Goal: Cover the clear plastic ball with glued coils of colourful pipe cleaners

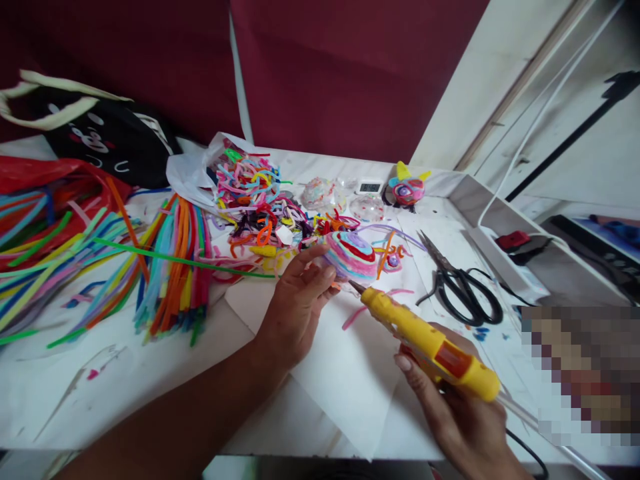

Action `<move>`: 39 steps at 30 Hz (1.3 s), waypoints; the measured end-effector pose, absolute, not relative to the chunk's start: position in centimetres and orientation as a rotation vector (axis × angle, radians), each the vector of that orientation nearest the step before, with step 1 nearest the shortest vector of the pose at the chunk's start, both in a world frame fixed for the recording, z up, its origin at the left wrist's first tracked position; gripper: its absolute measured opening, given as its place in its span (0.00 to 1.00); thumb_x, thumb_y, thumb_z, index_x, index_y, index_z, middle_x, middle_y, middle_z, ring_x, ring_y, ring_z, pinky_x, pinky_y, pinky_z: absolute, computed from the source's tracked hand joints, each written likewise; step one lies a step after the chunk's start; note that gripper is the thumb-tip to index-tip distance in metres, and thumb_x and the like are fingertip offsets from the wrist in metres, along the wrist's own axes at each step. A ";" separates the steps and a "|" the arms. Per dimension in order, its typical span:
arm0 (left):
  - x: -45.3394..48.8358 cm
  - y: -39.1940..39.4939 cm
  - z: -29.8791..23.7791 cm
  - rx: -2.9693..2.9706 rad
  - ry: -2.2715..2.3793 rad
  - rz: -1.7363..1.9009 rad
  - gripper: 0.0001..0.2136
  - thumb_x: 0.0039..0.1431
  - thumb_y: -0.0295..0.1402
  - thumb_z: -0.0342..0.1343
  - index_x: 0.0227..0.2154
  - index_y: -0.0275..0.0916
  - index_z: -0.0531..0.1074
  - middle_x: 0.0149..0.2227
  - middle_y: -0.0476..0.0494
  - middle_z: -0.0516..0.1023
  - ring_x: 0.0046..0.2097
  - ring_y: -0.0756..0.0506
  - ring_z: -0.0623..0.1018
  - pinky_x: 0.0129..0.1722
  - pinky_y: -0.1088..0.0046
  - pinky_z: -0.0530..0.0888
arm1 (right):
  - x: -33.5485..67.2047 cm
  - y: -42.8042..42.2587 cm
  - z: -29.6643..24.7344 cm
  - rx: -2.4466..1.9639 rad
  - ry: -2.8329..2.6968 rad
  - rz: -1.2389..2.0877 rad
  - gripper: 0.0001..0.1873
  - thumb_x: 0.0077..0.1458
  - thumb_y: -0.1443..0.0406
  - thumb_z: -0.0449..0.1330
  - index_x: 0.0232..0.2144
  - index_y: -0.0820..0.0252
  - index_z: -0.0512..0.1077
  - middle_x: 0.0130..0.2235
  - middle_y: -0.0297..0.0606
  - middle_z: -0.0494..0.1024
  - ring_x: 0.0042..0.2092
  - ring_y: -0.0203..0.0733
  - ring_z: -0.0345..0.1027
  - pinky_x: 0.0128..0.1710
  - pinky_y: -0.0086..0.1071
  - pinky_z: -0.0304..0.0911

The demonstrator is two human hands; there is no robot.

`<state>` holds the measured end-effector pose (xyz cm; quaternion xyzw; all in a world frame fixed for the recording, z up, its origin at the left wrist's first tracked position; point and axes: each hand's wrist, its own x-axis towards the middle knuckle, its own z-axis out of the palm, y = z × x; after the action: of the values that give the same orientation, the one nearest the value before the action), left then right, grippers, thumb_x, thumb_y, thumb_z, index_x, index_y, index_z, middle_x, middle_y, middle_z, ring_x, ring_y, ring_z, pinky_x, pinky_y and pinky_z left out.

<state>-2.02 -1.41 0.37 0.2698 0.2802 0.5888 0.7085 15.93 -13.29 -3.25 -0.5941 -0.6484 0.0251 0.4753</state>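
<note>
My left hand [294,308] pinches the near left edge of a clear plastic half ball [354,255] covered in coiled pipe cleaners in pink, red, white and blue. In my right hand [457,420] is a yellow hot glue gun [425,341], my fingers wrapped round its handle. The gun's nozzle points up and left, close to the lower edge of the half ball; whether it touches cannot be made out. Behind the half ball lie loose pipe cleaner scraps [280,223]. White paper [345,373] is spread beneath both hands.
Bundles of long pipe cleaners [175,267] lie at the left, near a black bag [110,143]. Black-handled scissors [457,287] lie open at the right. Along the back stand a bag of scraps [193,175], a small digital clock [370,187] and a decorated ball [407,190].
</note>
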 end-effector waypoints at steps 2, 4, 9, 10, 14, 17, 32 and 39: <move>-2.0 -1.5 0.4 0.598 0.617 1.302 0.15 0.49 0.25 0.67 0.40 0.45 0.77 0.26 0.55 0.77 0.32 0.54 0.76 0.39 0.76 0.74 | 15.8 -13.4 -3.4 -1.456 -1.585 0.070 0.18 0.58 0.64 0.61 0.52 0.53 0.71 0.46 0.40 0.78 0.43 0.47 0.77 0.39 0.36 0.75; -2.0 -1.5 0.3 0.592 0.613 1.296 0.15 0.48 0.26 0.67 0.40 0.45 0.77 0.27 0.55 0.77 0.32 0.54 0.76 0.41 0.74 0.74 | 15.7 -13.3 -3.6 -1.472 -1.582 0.077 0.19 0.58 0.65 0.61 0.53 0.54 0.69 0.47 0.41 0.78 0.43 0.47 0.77 0.39 0.38 0.75; -1.9 -1.6 0.4 0.579 0.597 1.281 0.14 0.48 0.25 0.68 0.38 0.46 0.77 0.28 0.55 0.77 0.33 0.52 0.77 0.42 0.71 0.74 | 15.7 -13.1 -3.8 -1.461 -1.619 0.014 0.20 0.58 0.66 0.61 0.53 0.54 0.69 0.45 0.42 0.78 0.41 0.48 0.76 0.35 0.38 0.74; -1.9 -1.6 0.4 0.576 0.596 1.279 0.14 0.48 0.25 0.67 0.38 0.46 0.77 0.28 0.55 0.77 0.34 0.52 0.77 0.43 0.70 0.74 | 15.7 -13.1 -3.8 -1.456 -1.634 0.005 0.20 0.58 0.66 0.61 0.53 0.54 0.69 0.45 0.42 0.78 0.41 0.48 0.76 0.35 0.38 0.74; -1.9 -1.7 0.4 0.573 0.596 1.276 0.14 0.49 0.25 0.67 0.39 0.46 0.77 0.28 0.54 0.78 0.34 0.51 0.77 0.44 0.68 0.75 | 15.7 -13.1 -3.9 -1.428 -1.643 -0.012 0.22 0.58 0.67 0.60 0.55 0.54 0.67 0.45 0.41 0.78 0.43 0.48 0.75 0.35 0.38 0.72; -2.0 -1.7 0.4 0.584 0.591 1.272 0.14 0.50 0.25 0.66 0.40 0.45 0.77 0.31 0.53 0.79 0.37 0.51 0.78 0.45 0.67 0.75 | 15.7 -13.1 -3.9 -1.408 -1.678 -0.044 0.23 0.58 0.67 0.60 0.55 0.55 0.67 0.46 0.41 0.78 0.43 0.48 0.75 0.35 0.37 0.71; -1.8 -1.9 0.8 0.552 0.628 1.264 0.15 0.47 0.25 0.67 0.38 0.45 0.75 0.28 0.55 0.77 0.32 0.51 0.78 0.40 0.67 0.77 | 14.6 -12.5 -2.4 -1.415 -1.722 -0.002 0.19 0.59 0.69 0.57 0.53 0.52 0.67 0.42 0.37 0.79 0.35 0.42 0.76 0.32 0.31 0.70; -1.8 -1.9 0.7 0.552 0.676 1.259 0.16 0.46 0.25 0.68 0.38 0.45 0.75 0.27 0.56 0.77 0.34 0.50 0.79 0.41 0.67 0.76 | 14.5 -12.5 -2.7 -1.491 -1.714 -0.013 0.18 0.59 0.66 0.56 0.52 0.52 0.66 0.39 0.38 0.79 0.35 0.46 0.76 0.27 0.32 0.69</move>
<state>-1.76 -1.90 0.66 0.2500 0.3059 0.5696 0.7208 14.54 -12.50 -2.70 -0.5952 -0.6842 -0.0052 0.4214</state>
